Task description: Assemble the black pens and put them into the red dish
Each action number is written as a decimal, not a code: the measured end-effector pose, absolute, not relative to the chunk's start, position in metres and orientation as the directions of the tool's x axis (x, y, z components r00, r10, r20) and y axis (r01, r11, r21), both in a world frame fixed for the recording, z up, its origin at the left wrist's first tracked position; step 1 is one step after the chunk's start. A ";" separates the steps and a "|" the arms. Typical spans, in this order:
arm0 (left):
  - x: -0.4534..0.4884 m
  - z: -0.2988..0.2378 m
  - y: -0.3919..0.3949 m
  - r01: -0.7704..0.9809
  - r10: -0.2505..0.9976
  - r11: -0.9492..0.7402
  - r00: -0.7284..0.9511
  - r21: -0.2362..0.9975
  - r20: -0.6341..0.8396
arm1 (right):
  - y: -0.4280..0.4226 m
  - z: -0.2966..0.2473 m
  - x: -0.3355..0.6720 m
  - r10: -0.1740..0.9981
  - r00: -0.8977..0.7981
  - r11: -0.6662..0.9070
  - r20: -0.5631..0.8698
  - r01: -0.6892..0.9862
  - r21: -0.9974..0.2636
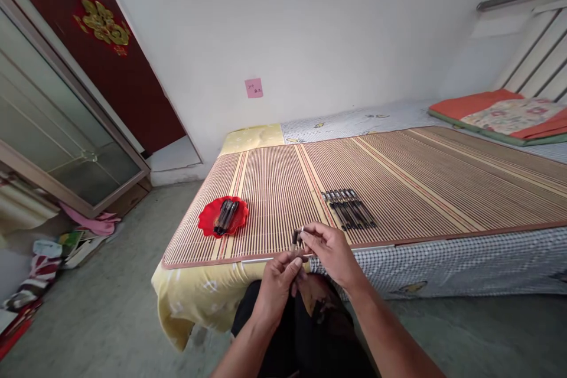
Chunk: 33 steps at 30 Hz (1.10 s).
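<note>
Over my lap, at the near edge of the bed, my left hand (pixel 279 283) is closed around the lower part of a pen (pixel 294 241) whose dark upper end points upward. Just above it, my right hand (pixel 332 251) pinches a small dark piece with a shiny tip beside the pen's top, perhaps its cap; the fingers hide most of it. Several black pens (pixel 349 209) lie in a neat row on the mat, beyond my right hand. To the left, a red scalloped plate (pixel 204 221) holds a bunch of similar pens (pixel 227 216).
A striped bamboo mat (pixel 274 189) covers the bed, over a yellow and checked sheet (pixel 443 266). Folded orange bedding (pixel 491 105) lies at the far right. A pink note (pixel 254 88) sticks to the wall. Clothes and boxes (pixel 53 254) sit on the floor at left.
</note>
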<state>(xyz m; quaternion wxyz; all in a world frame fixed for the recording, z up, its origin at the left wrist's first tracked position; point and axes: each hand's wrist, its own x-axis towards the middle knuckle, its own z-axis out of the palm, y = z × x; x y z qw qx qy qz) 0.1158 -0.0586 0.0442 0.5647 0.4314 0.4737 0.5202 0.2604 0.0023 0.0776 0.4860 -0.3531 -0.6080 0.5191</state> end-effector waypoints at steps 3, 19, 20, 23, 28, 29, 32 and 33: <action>0.114 0.048 -0.065 -0.163 0.997 0.081 0.028 0.983 -0.078 | -0.001 0.078 0.263 0.936 -0.269 0.197 0.225 -0.127 -0.972; 0.114 0.052 -0.083 -0.039 0.995 0.069 0.076 0.997 -0.066 | -0.017 0.114 0.302 0.871 0.300 0.470 0.389 -0.283 -0.836; 0.114 0.052 -0.083 -0.033 0.995 0.071 0.075 0.997 -0.068 | -0.018 0.114 0.303 0.871 0.294 0.471 0.395 -0.267 -0.841; 0.114 0.051 -0.084 -0.026 0.995 0.073 0.075 0.997 -0.071 | -0.019 0.114 0.304 0.885 0.266 0.445 0.382 -0.240 -0.863; 0.112 0.050 -0.085 -0.023 0.995 0.056 0.089 0.998 -0.053 | -0.020 0.113 0.304 0.891 0.261 0.432 0.373 -0.227 -0.873; 0.112 0.050 -0.086 -0.023 0.995 0.053 0.091 0.998 -0.051 | -0.020 0.113 0.303 0.890 0.262 0.433 0.374 -0.228 -0.872; 0.112 0.051 -0.085 -0.024 0.995 0.050 0.090 0.998 -0.048 | -0.019 0.113 0.303 0.889 0.254 0.436 0.380 -0.220 -0.873; 0.112 0.052 -0.085 -0.025 0.995 0.050 0.089 0.998 -0.047 | -0.019 0.113 0.303 0.890 0.248 0.435 0.382 -0.217 -0.874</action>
